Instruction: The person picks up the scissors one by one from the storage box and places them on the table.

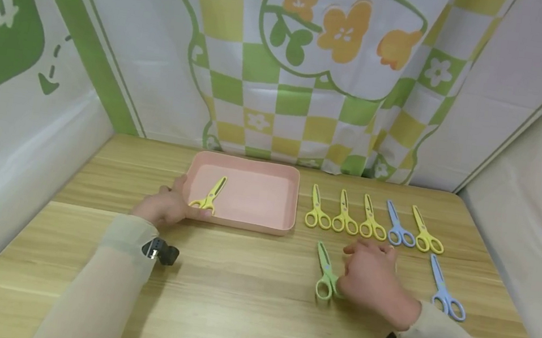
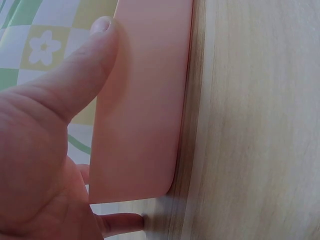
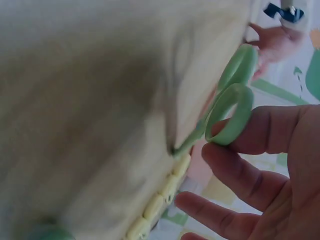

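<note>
At the left, a shallow pink tray (image 1: 262,196) rests on the table with one pair of yellow scissors (image 1: 209,200) inside. My left hand (image 1: 165,205) holds the tray's near left corner, its thumb (image 2: 90,70) against the outer wall. My right hand (image 1: 372,276) pinches a handle loop of the green scissors (image 1: 325,259) between thumb and fingertip. In the right wrist view the handles are raised and the blades slope down toward the table. Part of one loop is hidden by the hand in the head view.
Beyond my right hand runs a row: three yellow scissors (image 1: 342,212), then blue scissors (image 1: 395,225), then yellow scissors (image 1: 424,232). More blue scissors (image 1: 442,288) lie right of my hand. Another green object (image 3: 50,233) shows blurred in the right wrist view. A checkered curtain (image 1: 292,103) hangs behind.
</note>
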The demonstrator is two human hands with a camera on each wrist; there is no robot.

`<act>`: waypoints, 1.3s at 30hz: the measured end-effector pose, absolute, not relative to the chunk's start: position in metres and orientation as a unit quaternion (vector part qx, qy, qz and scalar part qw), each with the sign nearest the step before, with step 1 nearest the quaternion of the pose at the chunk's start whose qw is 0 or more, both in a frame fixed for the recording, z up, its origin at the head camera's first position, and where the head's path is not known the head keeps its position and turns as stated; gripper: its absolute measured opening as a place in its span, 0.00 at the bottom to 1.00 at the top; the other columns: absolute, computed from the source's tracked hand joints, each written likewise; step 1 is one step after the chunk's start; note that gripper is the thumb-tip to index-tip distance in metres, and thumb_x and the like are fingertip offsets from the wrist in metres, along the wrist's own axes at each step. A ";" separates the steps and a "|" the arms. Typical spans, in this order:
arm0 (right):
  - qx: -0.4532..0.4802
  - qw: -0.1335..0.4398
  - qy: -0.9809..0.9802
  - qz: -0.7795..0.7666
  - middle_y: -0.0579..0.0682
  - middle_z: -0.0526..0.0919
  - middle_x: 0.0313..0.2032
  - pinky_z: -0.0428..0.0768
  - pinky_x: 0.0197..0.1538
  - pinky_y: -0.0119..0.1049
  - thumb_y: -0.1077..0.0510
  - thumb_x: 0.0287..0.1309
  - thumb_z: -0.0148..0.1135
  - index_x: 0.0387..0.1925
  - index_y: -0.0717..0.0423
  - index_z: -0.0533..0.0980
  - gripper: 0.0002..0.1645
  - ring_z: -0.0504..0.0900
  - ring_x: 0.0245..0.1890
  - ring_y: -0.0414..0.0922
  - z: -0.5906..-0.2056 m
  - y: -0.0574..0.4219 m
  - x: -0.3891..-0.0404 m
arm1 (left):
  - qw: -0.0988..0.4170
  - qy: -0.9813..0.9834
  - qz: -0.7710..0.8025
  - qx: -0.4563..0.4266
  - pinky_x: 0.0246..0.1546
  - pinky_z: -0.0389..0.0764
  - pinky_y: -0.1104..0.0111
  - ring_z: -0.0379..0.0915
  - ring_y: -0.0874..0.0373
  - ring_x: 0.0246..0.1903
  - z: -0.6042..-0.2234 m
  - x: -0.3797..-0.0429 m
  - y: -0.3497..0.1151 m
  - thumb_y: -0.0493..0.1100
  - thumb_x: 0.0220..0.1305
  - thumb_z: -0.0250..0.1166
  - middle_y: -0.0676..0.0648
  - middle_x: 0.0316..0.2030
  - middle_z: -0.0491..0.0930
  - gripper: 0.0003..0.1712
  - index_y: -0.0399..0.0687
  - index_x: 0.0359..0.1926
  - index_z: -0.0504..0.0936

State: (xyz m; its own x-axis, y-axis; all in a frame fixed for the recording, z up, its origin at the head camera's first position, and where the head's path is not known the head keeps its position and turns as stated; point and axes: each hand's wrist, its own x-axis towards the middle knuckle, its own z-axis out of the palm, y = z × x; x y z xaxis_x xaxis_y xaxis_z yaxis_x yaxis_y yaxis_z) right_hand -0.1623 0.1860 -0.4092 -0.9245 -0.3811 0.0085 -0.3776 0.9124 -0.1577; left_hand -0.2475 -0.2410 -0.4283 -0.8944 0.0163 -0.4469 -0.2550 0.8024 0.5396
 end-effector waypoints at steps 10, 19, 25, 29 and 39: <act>-0.215 0.010 0.976 -0.001 0.55 0.83 0.51 0.53 0.59 0.70 0.57 0.45 0.61 0.09 0.48 0.72 0.15 0.69 0.63 0.64 -0.422 0.176 -0.149 | 0.221 0.922 0.313 -0.057 0.62 0.46 0.30 0.31 0.16 0.67 -0.419 -0.242 -0.238 0.76 0.48 0.69 0.17 0.70 0.26 0.81 0.47 0.77 0.21; -0.309 0.034 0.950 0.023 0.52 0.79 0.60 0.55 0.60 0.71 0.41 0.56 0.68 0.48 0.47 0.85 0.22 0.72 0.62 0.56 -0.423 0.172 -0.144 | 0.218 0.925 0.306 -0.058 0.61 0.46 0.30 0.30 0.17 0.67 -0.421 -0.243 -0.237 0.77 0.48 0.69 0.18 0.71 0.28 0.80 0.47 0.77 0.23; -0.307 0.043 0.951 0.009 0.53 0.79 0.59 0.53 0.61 0.71 0.41 0.57 0.68 0.50 0.50 0.85 0.24 0.73 0.62 0.56 -0.422 0.175 -0.142 | 0.214 0.925 0.309 -0.059 0.62 0.46 0.30 0.31 0.18 0.68 -0.421 -0.242 -0.237 0.78 0.46 0.69 0.19 0.71 0.28 0.81 0.47 0.77 0.23; -0.296 0.044 0.954 0.010 0.53 0.80 0.59 0.53 0.61 0.72 0.42 0.55 0.69 0.49 0.50 0.85 0.23 0.74 0.61 0.56 -0.422 0.180 -0.144 | 0.215 0.922 0.316 -0.056 0.61 0.47 0.30 0.31 0.17 0.67 -0.419 -0.241 -0.237 0.76 0.48 0.70 0.18 0.70 0.28 0.80 0.46 0.77 0.23; -0.279 0.046 0.959 0.000 0.53 0.81 0.56 0.53 0.58 0.75 0.44 0.51 0.73 0.43 0.48 0.85 0.19 0.76 0.59 0.55 -0.419 0.194 -0.149 | 0.215 0.923 0.314 -0.062 0.61 0.47 0.30 0.31 0.17 0.67 -0.418 -0.241 -0.237 0.76 0.46 0.70 0.19 0.71 0.28 0.81 0.47 0.77 0.24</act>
